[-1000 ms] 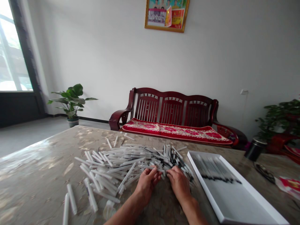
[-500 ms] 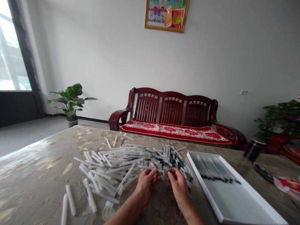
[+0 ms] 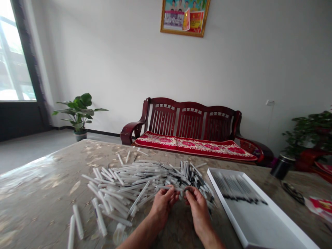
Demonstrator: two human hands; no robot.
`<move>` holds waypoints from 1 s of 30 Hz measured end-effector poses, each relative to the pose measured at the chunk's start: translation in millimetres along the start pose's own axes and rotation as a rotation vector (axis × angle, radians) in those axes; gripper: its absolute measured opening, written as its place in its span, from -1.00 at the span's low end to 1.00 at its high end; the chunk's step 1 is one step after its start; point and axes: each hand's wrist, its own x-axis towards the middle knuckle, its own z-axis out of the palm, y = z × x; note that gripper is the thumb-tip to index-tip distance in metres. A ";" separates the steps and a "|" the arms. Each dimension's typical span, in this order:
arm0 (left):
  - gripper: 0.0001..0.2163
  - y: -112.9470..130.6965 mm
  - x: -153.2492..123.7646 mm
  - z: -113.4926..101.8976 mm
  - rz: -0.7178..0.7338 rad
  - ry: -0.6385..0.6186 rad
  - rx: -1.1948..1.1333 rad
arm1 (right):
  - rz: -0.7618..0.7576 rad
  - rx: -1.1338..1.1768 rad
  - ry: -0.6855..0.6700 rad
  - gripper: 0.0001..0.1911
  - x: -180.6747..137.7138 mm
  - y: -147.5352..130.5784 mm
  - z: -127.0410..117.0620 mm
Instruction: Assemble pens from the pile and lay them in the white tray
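A big heap of white pen barrels and black-tipped pens [image 3: 145,181] lies spread over the marble-patterned table [image 3: 44,193]. My left hand [image 3: 163,204] and my right hand [image 3: 195,205] sit side by side at the heap's near edge, fingers curled and pinched together on a thin pen piece [image 3: 178,189] between them. What exactly the fingertips hold is too small to name. A white tray [image 3: 261,221] with a row of assembled pens [image 3: 237,188] lies just right of my right hand.
Loose white caps [image 3: 77,224] lie at the near left of the table. A black cylindrical tin [image 3: 281,166] and a black cable [image 3: 293,193] sit at the far right. A red wooden bench [image 3: 192,133] and potted plants [image 3: 77,112] stand behind the table.
My right hand has turned and drawn its fingers into a pinch next to the left hand's fingertips. Both hands lifted slightly off the heap's edge.
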 end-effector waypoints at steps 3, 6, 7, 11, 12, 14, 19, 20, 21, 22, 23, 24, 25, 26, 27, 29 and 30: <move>-0.86 -0.8 0.6 -1.2 0.006 -0.006 0.004 | 0.011 0.014 0.014 -0.60 -0.6 -2.2 2.4; -0.86 -0.8 0.9 -2.0 0.010 -0.011 0.013 | 0.024 0.027 -0.001 -0.62 -0.6 -3.3 3.7; -0.85 -0.6 1.0 -2.0 0.013 -0.011 0.017 | 0.026 0.023 -0.006 -0.62 -0.5 -3.2 3.8; -0.84 0.3 1.2 -1.1 0.015 -0.005 0.026 | 0.032 -0.002 -0.008 -0.61 -0.3 -0.9 3.0; -0.84 0.4 1.1 -0.9 0.016 -0.005 0.026 | 0.034 -0.006 -0.009 -0.61 -0.2 -0.2 2.5; -0.83 0.2 1.0 -0.9 0.020 -0.008 0.029 | 0.036 -0.008 -0.017 -0.62 0.2 1.0 1.6; -0.77 -1.8 -0.2 -1.9 0.041 -0.041 0.033 | 0.029 -0.036 0.004 -0.61 0.9 1.1 1.4; -0.75 -2.4 -0.5 -2.1 0.041 -0.053 0.040 | 0.023 -0.046 0.018 -0.60 0.9 0.9 1.8; -0.72 -2.9 -0.7 -2.2 0.042 -0.064 0.048 | 0.019 -0.052 0.030 -0.59 0.9 0.8 2.2; -0.70 -3.5 -1.0 -2.4 0.046 -0.074 0.055 | 0.017 -0.054 0.039 -0.58 0.9 0.9 2.6; -0.69 -4.0 -1.2 -2.5 0.052 -0.077 0.061 | 0.015 -0.055 0.045 -0.56 1.0 1.2 2.9; -0.67 -4.4 -1.3 -2.7 0.058 -0.075 0.064 | 0.015 -0.060 0.043 -0.55 1.2 1.6 3.0; -0.66 -4.7 -1.4 -2.9 0.062 -0.070 0.065 | 0.015 -0.071 0.033 -0.55 1.3 2.0 2.9; -0.65 -4.9 -1.6 -3.0 0.066 -0.064 0.067 | 0.009 -0.091 0.017 -0.55 1.4 2.5 2.6; -0.64 -5.0 -1.7 -3.0 0.069 -0.059 0.069 | -0.006 -0.122 0.002 -0.57 1.3 2.8 2.3; -0.62 -5.1 -2.4 -2.8 0.079 -0.050 0.079 | -0.072 -0.205 -0.012 -0.63 0.2 2.8 1.5; -0.62 -5.1 -2.9 -2.5 0.087 -0.050 0.087 | -0.119 -0.254 -0.011 -0.67 -0.8 2.4 1.2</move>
